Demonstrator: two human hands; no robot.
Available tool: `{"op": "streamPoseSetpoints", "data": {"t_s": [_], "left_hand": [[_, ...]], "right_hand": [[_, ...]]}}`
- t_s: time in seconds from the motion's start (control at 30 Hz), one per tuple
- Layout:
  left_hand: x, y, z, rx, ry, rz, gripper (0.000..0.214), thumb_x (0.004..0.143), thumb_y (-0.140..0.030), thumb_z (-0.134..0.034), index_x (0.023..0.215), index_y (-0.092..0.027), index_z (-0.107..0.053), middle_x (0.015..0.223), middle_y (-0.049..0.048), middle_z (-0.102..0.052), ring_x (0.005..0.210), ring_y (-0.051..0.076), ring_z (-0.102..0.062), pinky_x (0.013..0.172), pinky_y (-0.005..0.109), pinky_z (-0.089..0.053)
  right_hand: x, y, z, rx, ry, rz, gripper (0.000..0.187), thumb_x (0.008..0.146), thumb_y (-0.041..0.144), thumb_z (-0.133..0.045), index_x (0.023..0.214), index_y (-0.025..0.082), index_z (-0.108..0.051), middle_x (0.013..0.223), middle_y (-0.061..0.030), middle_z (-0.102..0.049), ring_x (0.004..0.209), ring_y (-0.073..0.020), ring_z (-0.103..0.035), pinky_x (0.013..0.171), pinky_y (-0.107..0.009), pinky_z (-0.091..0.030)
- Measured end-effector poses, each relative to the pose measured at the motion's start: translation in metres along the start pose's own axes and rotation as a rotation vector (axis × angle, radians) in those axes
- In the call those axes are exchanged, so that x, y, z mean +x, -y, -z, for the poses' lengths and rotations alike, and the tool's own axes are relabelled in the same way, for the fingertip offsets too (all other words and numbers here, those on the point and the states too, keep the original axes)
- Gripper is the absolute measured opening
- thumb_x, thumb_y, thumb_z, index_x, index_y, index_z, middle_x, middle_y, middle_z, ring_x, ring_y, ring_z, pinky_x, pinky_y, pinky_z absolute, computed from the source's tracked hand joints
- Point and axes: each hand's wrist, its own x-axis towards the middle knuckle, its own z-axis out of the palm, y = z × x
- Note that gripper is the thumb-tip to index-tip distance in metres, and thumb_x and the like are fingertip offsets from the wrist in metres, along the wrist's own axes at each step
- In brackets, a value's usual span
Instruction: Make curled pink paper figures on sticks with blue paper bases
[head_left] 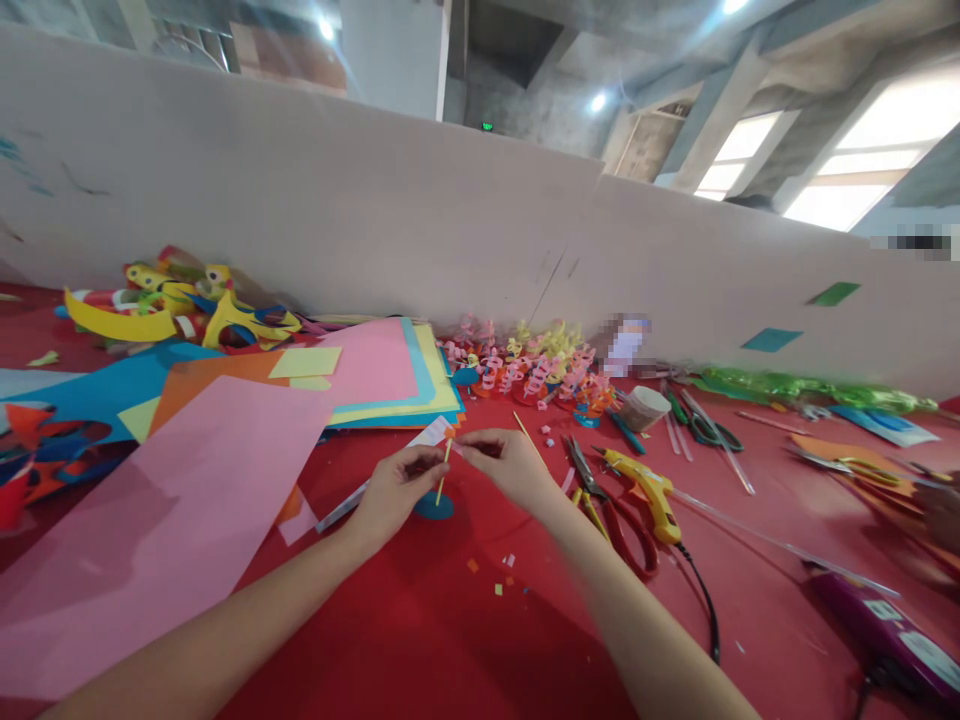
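Note:
My left hand is closed, its thumb and fingertips pinching a thin yellow stick. The stick stands nearly upright on a small blue paper disc, with a bit of orange at its top. Close to that top, my right hand is closed in a pinch. What lies between its fingertips is too small to make out. Behind my left hand, a white ruler-like strip slants across the red table.
Coloured paper sheets cover the left. Finished paper spirals stand at the back. To the right lie red-handled scissors, a yellow glue gun with its cord, and a purple device. Another person's hand is at the far right.

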Motion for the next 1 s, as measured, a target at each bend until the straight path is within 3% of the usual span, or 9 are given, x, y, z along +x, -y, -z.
{"op": "streamPoseSetpoints", "data": {"t_s": [0.2, 0.57, 0.8, 1.0], "left_hand": [[-0.0008, -0.0012, 0.0000, -0.045, 0.010, -0.013, 0.035, 0.065, -0.030, -0.068, 0.097, -0.017, -0.066, 0.069, -0.0009, -0.061, 0.062, 0.013, -0.055, 0.058, 0.025, -0.046], [0.0003, -0.0005, 0.0007, -0.014, 0.006, -0.042, 0.032, 0.064, -0.029, -0.066, 0.093, -0.017, -0.063, 0.068, -0.0017, -0.059, 0.064, 0.014, -0.056, 0.059, 0.026, -0.046], [0.0007, -0.0026, 0.0008, 0.011, 0.032, -0.038, 0.021, 0.064, -0.029, -0.067, 0.080, -0.018, -0.060, 0.070, -0.0012, -0.060, 0.067, 0.014, -0.058, 0.061, 0.026, -0.047], [0.0004, -0.0018, 0.0015, 0.047, 0.048, -0.029, 0.022, 0.064, -0.030, -0.067, 0.080, -0.018, -0.059, 0.071, -0.0013, -0.060, 0.067, 0.014, -0.058, 0.062, 0.026, -0.048]], "right_hand": [[0.0008, -0.0004, 0.0007, 0.097, 0.032, -0.031, 0.015, 0.070, 0.027, -0.063, 0.079, 0.019, -0.072, 0.081, -0.0040, -0.073, 0.078, -0.0200, -0.065, 0.074, -0.033, -0.049], [0.0016, -0.0086, -0.0039, 0.255, 0.060, -0.053, 0.017, 0.067, 0.028, -0.065, 0.080, 0.019, -0.071, 0.083, -0.0039, -0.072, 0.079, -0.0184, -0.064, 0.077, -0.033, -0.047], [0.0015, -0.0088, -0.0043, 0.233, 0.083, -0.050, 0.016, 0.067, 0.029, -0.064, 0.078, 0.019, -0.071, 0.083, -0.0039, -0.072, 0.080, -0.0191, -0.064, 0.077, -0.033, -0.047], [0.0007, -0.0057, -0.0022, 0.112, 0.086, -0.021, 0.020, 0.072, 0.032, -0.059, 0.081, 0.018, -0.070, 0.086, -0.0059, -0.071, 0.083, -0.0197, -0.063, 0.077, -0.033, -0.047]]}}
